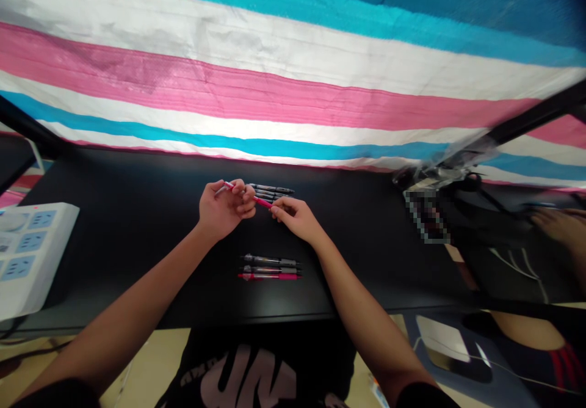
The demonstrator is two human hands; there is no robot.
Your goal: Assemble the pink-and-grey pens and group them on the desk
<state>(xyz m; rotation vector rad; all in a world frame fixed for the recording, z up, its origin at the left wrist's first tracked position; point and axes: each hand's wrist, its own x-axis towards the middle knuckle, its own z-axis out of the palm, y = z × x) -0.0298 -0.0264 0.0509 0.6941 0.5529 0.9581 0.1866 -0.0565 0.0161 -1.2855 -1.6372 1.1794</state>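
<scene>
A red pen (262, 202) is held across both hands, over the middle of the black table. My left hand (223, 211) is palm-up with bent fingers, closed around the upper part of the pen; part of the barrel hides behind its fingers. The thumb and fingers of my right hand (295, 215) pinch the pen's lower right end. Just behind the hands lie several dark pens (273, 189) in a row, partly covered by my fingers. Nearer to me, two black-gripped pens (274, 261) and one red pen (270, 276) lie side by side.
A white power strip box (41, 255) with blue sockets stands on the left of the table (151, 212). Plastic-wrapped items (439, 173) lie at the right. Another person's hand (561, 228) is at the far right. A striped sheet (274, 90) hangs behind.
</scene>
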